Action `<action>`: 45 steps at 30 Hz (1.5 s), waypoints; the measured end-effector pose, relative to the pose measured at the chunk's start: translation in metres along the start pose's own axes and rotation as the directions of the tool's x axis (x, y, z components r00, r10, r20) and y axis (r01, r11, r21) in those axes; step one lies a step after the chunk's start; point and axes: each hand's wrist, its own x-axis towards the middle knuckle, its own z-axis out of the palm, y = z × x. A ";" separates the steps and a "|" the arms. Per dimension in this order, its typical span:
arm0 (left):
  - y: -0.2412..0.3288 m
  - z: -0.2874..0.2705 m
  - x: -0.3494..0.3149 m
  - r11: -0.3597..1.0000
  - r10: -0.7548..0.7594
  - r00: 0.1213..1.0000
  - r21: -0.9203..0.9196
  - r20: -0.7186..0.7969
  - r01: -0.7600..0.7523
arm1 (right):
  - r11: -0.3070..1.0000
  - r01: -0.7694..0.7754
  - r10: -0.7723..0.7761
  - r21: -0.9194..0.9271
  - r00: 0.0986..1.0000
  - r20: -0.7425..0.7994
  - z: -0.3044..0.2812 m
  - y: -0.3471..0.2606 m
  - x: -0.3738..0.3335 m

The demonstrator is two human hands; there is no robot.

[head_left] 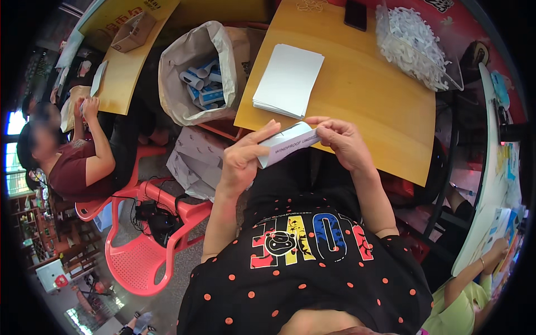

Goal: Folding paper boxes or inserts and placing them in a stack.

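Note:
Between both hands, over my lap at the front edge of the table, is a white paper sleeve (287,149) with dark printing, bent round into an open-ended tube. My left hand (241,159) is closed round its left end, with fingers over the top. My right hand (341,142) pinches the right end between thumb and fingers. Just beyond lies a stack of white paper sheets (288,79), slightly fanned, on the yellow table (357,95). To the left, a large paper sack (170,84) stands open, holding several rolled blue-and-white sleeves (204,89).
A clear bin with many small white plastic pieces (413,42) and a black phone (355,15) are at the table's far side. A red plastic chair (137,265) bears black cables. At left, a co-worker (78,162) sits at another table; another person (460,298) is at lower right.

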 end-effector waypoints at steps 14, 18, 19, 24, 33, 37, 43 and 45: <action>0.004 0.007 -0.031 0.863 -0.503 0.780 -0.262 -0.372 0.432 | 0.859 0.309 -0.360 -0.407 0.931 -0.052 -0.007 0.004 0.001; 0.006 0.005 -0.029 0.365 -0.767 0.635 -0.749 0.095 0.553 | 0.849 0.310 -0.319 -0.428 0.946 0.051 -0.004 -0.002 -0.004; 0.002 0.004 -0.032 0.337 -0.756 0.641 -0.758 0.136 0.558 | 0.860 0.302 -0.299 -0.410 0.951 0.073 -0.003 -0.002 -0.004; 0.000 0.013 -0.033 0.432 -0.701 0.695 -0.680 0.161 0.592 | 0.944 0.229 -0.248 -0.237 0.968 -0.050 -0.009 0.011 0.000; 0.010 0.042 -0.024 0.672 -0.597 0.794 -0.611 -0.113 0.418 | 0.957 0.210 -0.244 -0.199 0.956 -0.163 -0.007 0.017 0.001; 0.002 0.046 -0.029 0.743 -0.615 0.760 -0.478 -0.211 0.469 | 0.954 0.206 -0.244 -0.218 0.956 -0.163 -0.005 0.021 0.002; 0.001 0.045 -0.030 0.673 -0.680 0.718 -0.515 -0.149 0.531 | 0.921 0.194 -0.254 -0.339 0.957 -0.141 -0.008 0.019 0.001; -0.001 0.045 -0.030 0.678 -0.674 0.722 -0.519 -0.155 0.521 | 0.938 0.187 -0.238 -0.291 0.959 -0.151 -0.007 0.020 0.002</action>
